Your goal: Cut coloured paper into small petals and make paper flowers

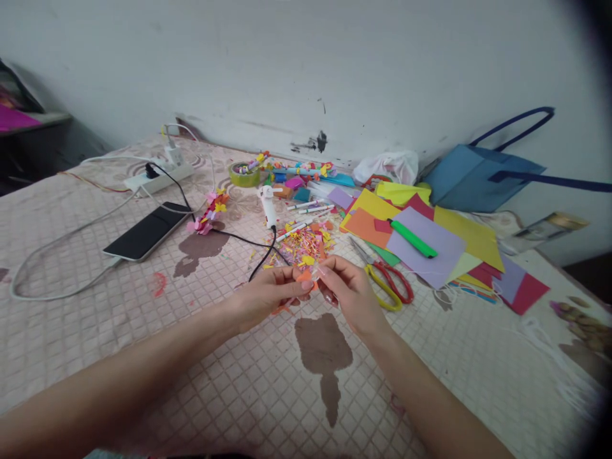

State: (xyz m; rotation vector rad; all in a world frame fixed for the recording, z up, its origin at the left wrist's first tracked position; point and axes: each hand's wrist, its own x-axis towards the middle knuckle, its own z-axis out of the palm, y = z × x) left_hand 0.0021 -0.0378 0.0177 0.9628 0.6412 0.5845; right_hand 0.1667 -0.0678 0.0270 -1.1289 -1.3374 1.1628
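Near the middle of the table, both hands meet fingertip to fingertip. My left hand (270, 290) is closed, pinching a small orange piece of paper (305, 276) between thumb and fingers. Close against it, my right hand (354, 293) is also closed, its fingertips on a small pale piece too small to name. Just beyond the hands lies a heap of colourful paper scraps (306, 245). Scissors (389, 287) with red and yellow handle loops rest beside my right hand. A white glue gun (268, 209) stands behind the scraps, its black cord running towards my left hand.
Coloured paper sheets (430, 245) with a green pen-like tool (414, 239) spread at right, before a blue bag (482, 175). At left are a phone (148, 231) on a cable, a power strip (160, 178) and paper flowers (209, 213). A tape roll (245, 175) sits behind.
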